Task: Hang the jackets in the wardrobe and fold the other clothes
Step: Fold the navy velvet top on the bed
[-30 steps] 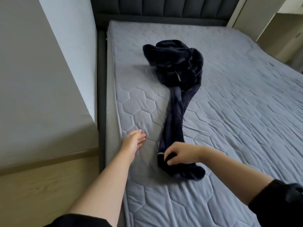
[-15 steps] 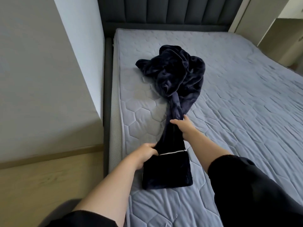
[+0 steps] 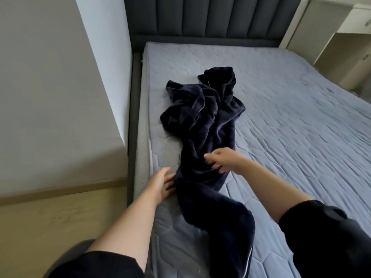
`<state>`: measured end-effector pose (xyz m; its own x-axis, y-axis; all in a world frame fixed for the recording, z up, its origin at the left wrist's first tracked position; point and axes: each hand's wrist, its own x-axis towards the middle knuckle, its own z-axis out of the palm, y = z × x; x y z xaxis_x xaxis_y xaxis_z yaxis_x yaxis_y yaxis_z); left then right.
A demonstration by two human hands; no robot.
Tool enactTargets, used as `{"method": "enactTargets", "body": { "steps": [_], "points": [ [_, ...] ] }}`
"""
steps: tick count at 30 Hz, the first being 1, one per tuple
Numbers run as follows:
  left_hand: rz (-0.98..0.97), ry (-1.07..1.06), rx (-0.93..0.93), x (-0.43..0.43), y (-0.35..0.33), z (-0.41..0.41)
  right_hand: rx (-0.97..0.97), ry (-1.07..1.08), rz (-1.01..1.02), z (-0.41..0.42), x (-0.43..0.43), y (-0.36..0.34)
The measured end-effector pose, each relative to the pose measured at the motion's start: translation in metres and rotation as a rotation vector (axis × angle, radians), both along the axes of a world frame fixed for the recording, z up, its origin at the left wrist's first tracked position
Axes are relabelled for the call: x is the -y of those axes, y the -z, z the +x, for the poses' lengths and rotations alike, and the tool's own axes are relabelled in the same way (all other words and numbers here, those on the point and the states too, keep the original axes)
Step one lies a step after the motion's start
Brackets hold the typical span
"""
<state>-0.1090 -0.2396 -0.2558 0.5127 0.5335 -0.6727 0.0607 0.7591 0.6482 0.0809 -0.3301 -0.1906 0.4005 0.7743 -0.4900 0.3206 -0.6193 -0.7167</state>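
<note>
A dark navy fleece garment [image 3: 206, 125] lies on the grey quilted mattress [image 3: 291, 127]. Its far part is a crumpled heap, and one long part stretches toward me, with a white-piped end [image 3: 239, 255] at the near edge. My left hand [image 3: 160, 183] lies flat on the mattress, fingers straight and touching the garment's left edge. My right hand [image 3: 222, 160] is blurred, fingers spread over the middle of the long part; no grip shows.
A dark padded headboard [image 3: 210, 17] stands at the far end of the bed. A pale wall and a wooden ledge [image 3: 60, 193] run close along the bed's left side. Light cabinets [image 3: 341, 37] stand at the far right.
The long part of the garment has slid toward me and its piped end now lies at the near edge. Both hands have let go of the cloth and moved further up it.
</note>
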Motion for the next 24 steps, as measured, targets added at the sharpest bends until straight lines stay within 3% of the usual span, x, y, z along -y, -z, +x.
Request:
{"method": "enactTargets", "body": {
  "steps": [2,3,5,7,10,15,18,21,24],
  "points": [
    [0.05,0.063,-0.033,0.004,0.004,0.003,0.296,0.353,0.027,0.014,-0.009,0.015],
    [0.075,0.086,-0.031,0.004,0.008,0.005,0.308,0.442,-0.019,0.017,-0.009,0.026],
    [0.089,0.135,-0.019,0.001,0.013,0.006,0.132,0.556,-0.011,0.015,-0.008,0.043],
    [0.072,0.161,-0.012,-0.002,0.013,0.006,-0.126,0.608,0.132,0.01,-0.011,0.051],
    [0.065,0.115,-0.019,-0.009,0.013,0.007,-0.084,0.372,0.119,0.001,-0.023,0.041],
    [-0.039,-0.082,0.07,-0.03,0.011,0.006,0.057,-0.468,-0.435,-0.031,-0.013,0.009],
    [0.042,-0.017,0.062,-0.032,0.012,0.006,-0.05,-0.657,-0.558,-0.037,-0.004,0.005],
    [0.306,0.105,-0.037,-0.023,0.016,0.004,0.155,-0.465,-0.304,-0.023,-0.011,0.003],
    [0.401,0.152,-0.067,-0.019,0.007,0.004,0.294,0.073,0.059,-0.017,-0.026,0.007]
  ]
}}
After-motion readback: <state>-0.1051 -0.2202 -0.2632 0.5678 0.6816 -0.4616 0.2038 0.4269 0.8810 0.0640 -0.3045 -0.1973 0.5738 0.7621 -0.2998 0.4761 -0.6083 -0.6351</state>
